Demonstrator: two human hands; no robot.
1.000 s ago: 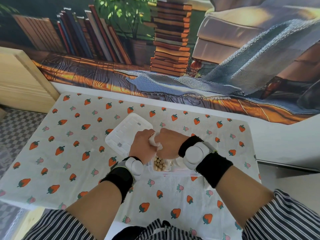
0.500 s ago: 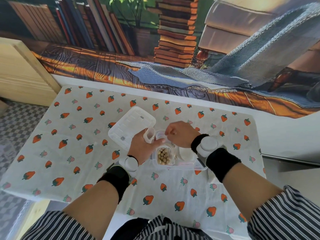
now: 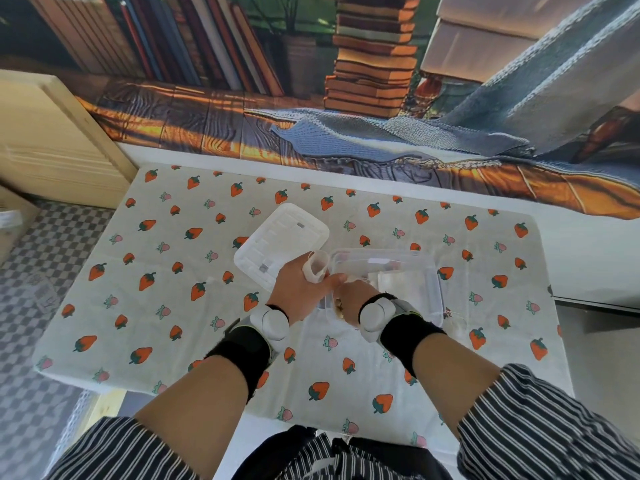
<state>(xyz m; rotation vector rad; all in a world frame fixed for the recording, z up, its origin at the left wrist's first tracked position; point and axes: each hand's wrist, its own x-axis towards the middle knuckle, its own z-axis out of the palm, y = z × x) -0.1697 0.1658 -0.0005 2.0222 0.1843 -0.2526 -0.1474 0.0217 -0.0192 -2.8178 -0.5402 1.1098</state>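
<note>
Two hands are at work here, both mine, close together at the near left corner of the clear plastic box [image 3: 381, 253]. My left hand [image 3: 298, 292] grips a small white cup [image 3: 316, 268], fingers wrapped round its side. The cup is tilted, its open mouth turned up and away from me, just outside the box's left rim. My left thumb reaches toward that rim.

My right hand [image 3: 355, 297] dips into the same corner of the box, knuckles up and fingers pointing down. They are hidden behind the back of the hand, so I cannot tell whether they pinch anything or hang loose. A few pale beans [image 3: 338, 304] show just beside it, low in the corner.

The box stands on the strawberry cloth [image 3: 194, 258]. Its white lid [image 3: 277, 237] lies flat on the cloth (ribbed side showing) just beyond my left hand and to the left of the box.
</note>
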